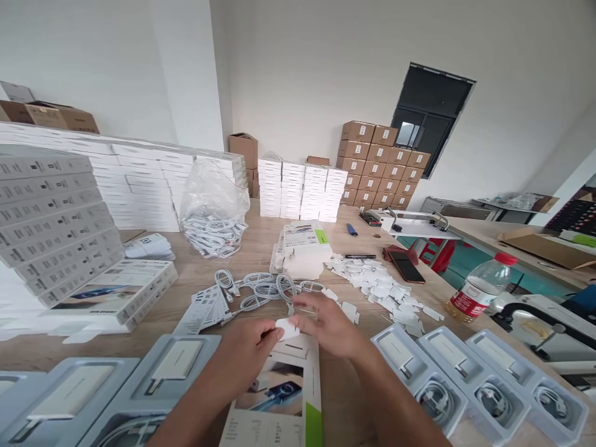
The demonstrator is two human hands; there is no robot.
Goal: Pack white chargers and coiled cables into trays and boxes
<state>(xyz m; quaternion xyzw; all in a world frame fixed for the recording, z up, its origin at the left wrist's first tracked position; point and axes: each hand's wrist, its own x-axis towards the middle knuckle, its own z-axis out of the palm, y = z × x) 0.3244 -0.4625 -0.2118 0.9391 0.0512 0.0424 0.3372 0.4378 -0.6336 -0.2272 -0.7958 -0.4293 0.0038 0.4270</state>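
Between my two hands is a small folded white card piece, above the top end of a flat printed box with a phone picture and a green corner. My left hand pinches the card's left side between thumb and fingers. On the other side, the fingertips of my right hand close on its right edge. Just beyond my hands, coiled white cables lie on the table, with a fan of printed leaflets to their left. A heap of small white card pieces lies to the right.
Grey trays holding power banks and cables stand at the left and right. Stacked boxes rise at the left. A bag of cables, a box stack, a phone and a bottle stand farther off.
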